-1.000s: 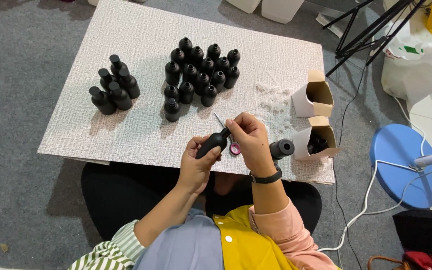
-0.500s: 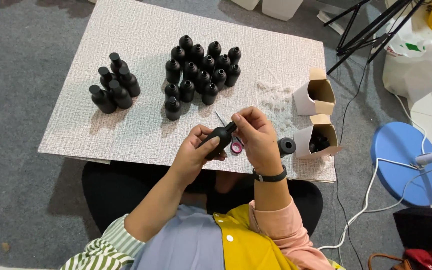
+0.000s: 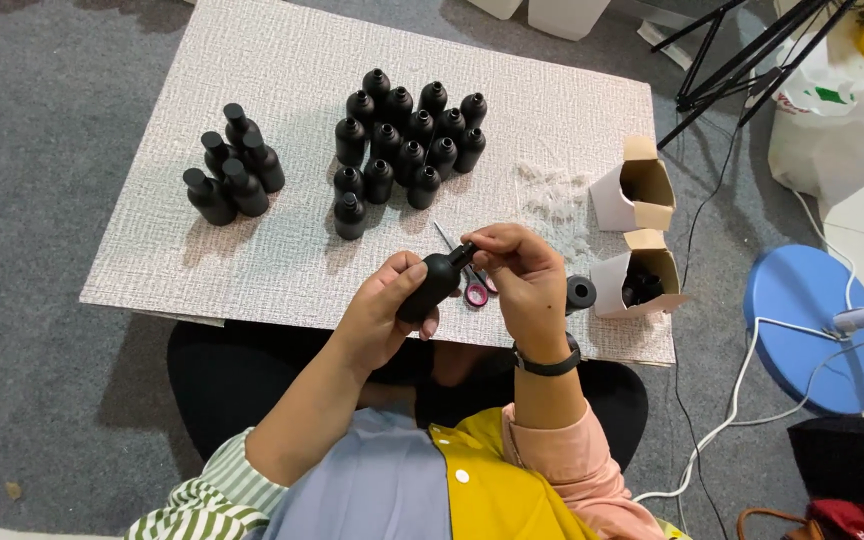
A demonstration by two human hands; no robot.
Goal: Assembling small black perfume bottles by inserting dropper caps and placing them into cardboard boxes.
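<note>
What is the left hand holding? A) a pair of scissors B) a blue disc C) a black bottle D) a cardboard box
C: the left hand is wrapped around a black bottle, while the right hand pinches at its neck.

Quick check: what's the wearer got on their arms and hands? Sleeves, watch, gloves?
Both hands are bare, no gloves. The left hand comes out of a green-and-white striped sleeve, pushed up so the forearm is uncovered. The right hand has a black band, a watch or bracelet, at the wrist, and a pink sleeve also pushed up below it. No rings that I can make out.
</note>
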